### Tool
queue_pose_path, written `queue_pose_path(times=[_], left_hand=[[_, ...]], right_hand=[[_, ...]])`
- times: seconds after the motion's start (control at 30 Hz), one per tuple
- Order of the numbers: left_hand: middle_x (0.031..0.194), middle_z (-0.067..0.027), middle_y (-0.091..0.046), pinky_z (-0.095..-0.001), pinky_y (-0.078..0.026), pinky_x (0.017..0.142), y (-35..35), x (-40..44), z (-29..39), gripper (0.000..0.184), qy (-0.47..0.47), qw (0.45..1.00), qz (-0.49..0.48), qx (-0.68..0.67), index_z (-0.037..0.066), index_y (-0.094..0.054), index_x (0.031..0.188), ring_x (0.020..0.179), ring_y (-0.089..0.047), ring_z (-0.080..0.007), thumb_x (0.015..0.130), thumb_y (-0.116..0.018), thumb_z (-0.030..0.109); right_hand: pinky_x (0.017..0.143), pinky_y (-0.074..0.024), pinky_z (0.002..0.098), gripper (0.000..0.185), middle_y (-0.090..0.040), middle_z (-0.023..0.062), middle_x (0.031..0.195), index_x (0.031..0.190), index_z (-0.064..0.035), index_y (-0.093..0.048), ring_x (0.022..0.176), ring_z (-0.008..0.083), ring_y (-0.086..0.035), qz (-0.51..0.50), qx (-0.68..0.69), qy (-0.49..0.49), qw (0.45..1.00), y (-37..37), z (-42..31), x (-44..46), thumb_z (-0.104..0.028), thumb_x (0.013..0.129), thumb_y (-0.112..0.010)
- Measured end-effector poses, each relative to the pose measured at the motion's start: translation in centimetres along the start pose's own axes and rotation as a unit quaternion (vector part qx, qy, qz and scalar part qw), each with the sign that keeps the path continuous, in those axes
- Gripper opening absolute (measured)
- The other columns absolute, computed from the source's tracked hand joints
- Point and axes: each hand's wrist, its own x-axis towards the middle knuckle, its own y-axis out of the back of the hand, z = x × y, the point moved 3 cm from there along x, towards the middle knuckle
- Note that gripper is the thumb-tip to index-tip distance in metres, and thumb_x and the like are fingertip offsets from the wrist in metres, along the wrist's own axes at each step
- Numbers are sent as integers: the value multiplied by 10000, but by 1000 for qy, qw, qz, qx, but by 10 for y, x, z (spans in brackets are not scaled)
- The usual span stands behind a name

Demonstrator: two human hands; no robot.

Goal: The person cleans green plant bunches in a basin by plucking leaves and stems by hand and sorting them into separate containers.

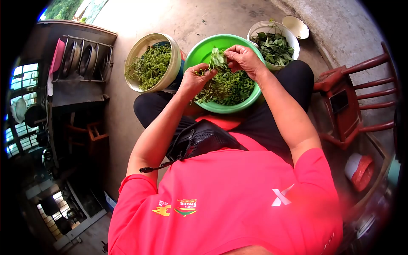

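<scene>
A green basin holding a heap of green sprigs stands between my knees. Over its left part, my left hand is closed on a small sprig with stems. Pinched in the fingers of my right hand is a leafy piece; broad light-green leaves hang between the two hands, above the heap. To the left, a cream bucket is filled with small-budded green stems. At the upper right, a white bucket contains loose dark-green leaves.
Behind the white bucket lies a pale bowl. A red-brown wooden chair stands at the right, with a red and white bundle below it. On the left are a rack with pans and a pink basin.
</scene>
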Motion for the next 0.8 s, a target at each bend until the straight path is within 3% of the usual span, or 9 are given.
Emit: queue_pose_path(times=[0.03, 0.17, 0.33, 0.47, 0.53, 0.6, 0.67, 0.73, 0.8], left_hand=[[656, 50, -556, -198, -380, 517, 1, 0, -1, 219, 13, 1000, 0, -6, 9, -659, 897, 602, -448, -22, 812, -694, 208], [667, 30, -584, -202, -394, 527, 1, -3, 3, 221, 27, 1000, 12, -5, 12, -664, 896, 598, -466, -29, 812, -689, 216], [707, 47, -597, -176, -368, 480, 8, -1, -9, 217, 20, 999, 2, 49, 58, -653, 955, 570, -482, -12, 843, -656, 244], [721, 33, -601, -181, -384, 479, 13, -3, -14, 192, 57, 998, 15, -16, 73, -653, 933, 574, -505, -24, 847, -650, 244], [710, 26, -596, -182, -395, 480, 15, -3, -11, 168, 82, 994, 22, -63, 79, -648, 911, 579, -518, -34, 857, -635, 237], [700, 11, -583, -196, -393, 485, 19, -3, -4, 156, 72, 988, 1, -138, 61, -637, 908, 569, -502, -45, 866, -611, 209], [701, 9, -566, -209, -390, 483, 22, -4, 3, 172, 92, 972, -5, -216, 56, -628, 934, 574, -495, -62, 876, -582, 211], [760, 6, -561, -221, -390, 478, 29, -4, 9, 225, 87, 959, -15, -269, 57, -606, 988, 618, -516, -93, 880, -556, 248], [829, -18, -585, -256, -448, 545, 38, -1, 11, 227, 81, 937, -18, -340, 58, -602, 998, 688, -559, -128, 876, -549, 242]], right_hand=[[539, -500, 238, 155, -618, 11, 771, 907, -57, -605, 611, 83, -577, 26, 19, 2, 999, 2, 0, 0, -207, 867, -613], [507, -456, 208, 124, -587, -22, 735, 885, -105, -594, 571, 53, -535, 84, 12, 24, 996, 11, -5, 0, -226, 865, -615], [496, -470, 229, 96, -607, -2, 746, 861, -89, -588, 586, 78, -560, 144, 76, 37, 986, 31, -3, 5, -184, 858, -599], [484, -496, 235, 95, -627, 26, 752, 901, -61, -583, 578, 104, -578, 247, 259, 101, 928, 59, -12, 2, -147, 860, -578], [511, -521, 263, 91, -631, 50, 756, 892, -33, -577, 600, 128, -594, 243, 363, 129, 890, 86, -9, 8, -113, 863, -545], [551, -540, 290, 99, -634, 75, 766, 895, -15, -569, 623, 154, -605, 283, 420, 76, 859, 102, -4, 8, -94, 862, -519], [564, -536, 290, 122, -636, 77, 784, 938, -23, -572, 642, 158, -609, 272, 404, 43, 873, 101, 4, 6, -101, 858, -521], [568, -527, 274, 150, -638, 68, 811, 979, -35, -575, 665, 149, -610, 192, 265, 0, 945, 82, 6, 4, -100, 852, -527], [599, -521, 270, 160, -638, 51, 865, 997, -57, -585, 700, 126, -604, 147, 189, -39, 970, 64, 6, 0, -110, 858, -528]])
